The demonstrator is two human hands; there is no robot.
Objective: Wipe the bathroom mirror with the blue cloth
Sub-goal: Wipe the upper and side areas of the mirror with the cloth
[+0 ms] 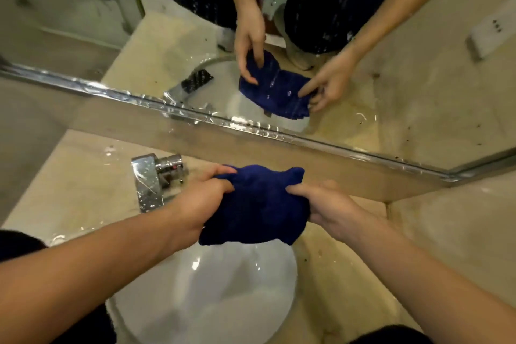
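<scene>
- Landmark: the white basin point(201, 282), set into a beige stone counter point(83, 190).
- Blue cloth point(255, 204): bunched and folded, held in the air above the far rim of the basin, between the basin and the mirror. It does not touch the glass.
- Left hand point(199, 204): above the basin's far-left rim, at the cloth's left edge. Fingers curled over the fabric with the thumb on top, gripping it firmly.
- Right hand point(325, 205): above the counter just right of the basin's far rim, at the cloth's right edge. Thumb lies across the top of the fabric; the remaining fingers are tucked beneath the cloth and mostly hidden, pinching it from below.
- Mirror point(405, 78): stands beyond the basin, behind a beige ledge, edged along its lower side by a chrome strip point(195, 114). Water droplets and dark specks mark the glass. It reflects both hands, the cloth and the basin.
- Chrome tap point(152, 179): mounted on the counter at the basin's far-left side, wet with droplets.
- Counter to the right of the basin: scattered dark specks and wet patches.
</scene>
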